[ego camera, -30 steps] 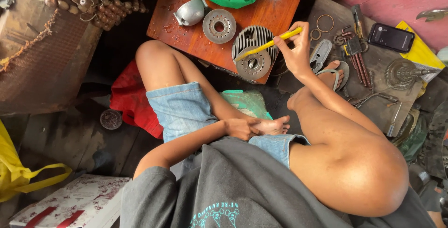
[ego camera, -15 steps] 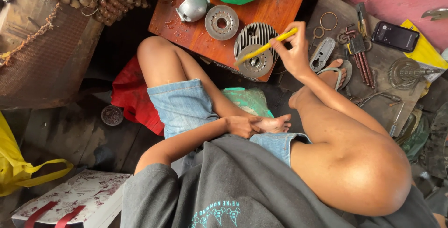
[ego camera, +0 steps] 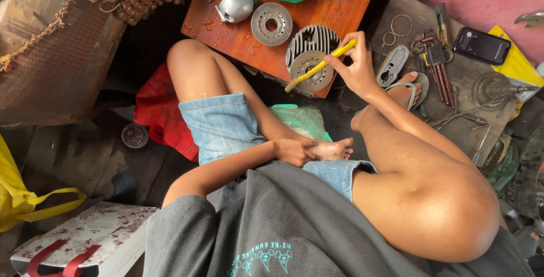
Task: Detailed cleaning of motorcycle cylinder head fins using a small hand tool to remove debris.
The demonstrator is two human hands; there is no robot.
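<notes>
One yellow brush [ego camera: 322, 65] is pinched in the right hand [ego camera: 357, 68] over two stacked metal parts [ego camera: 310, 56] on the worktop [ego camera: 226, 27]. One foot [ego camera: 331, 150] is gripped by the left hand [ego camera: 294, 151].

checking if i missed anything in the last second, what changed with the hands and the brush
Very little. The right hand keeps its grip on the yellow brush, whose tip has slid slightly down and left across the round metal disc on the finned part. The left hand still rests by the foot. The wooden board, the other disc and the phone have not moved.
</notes>
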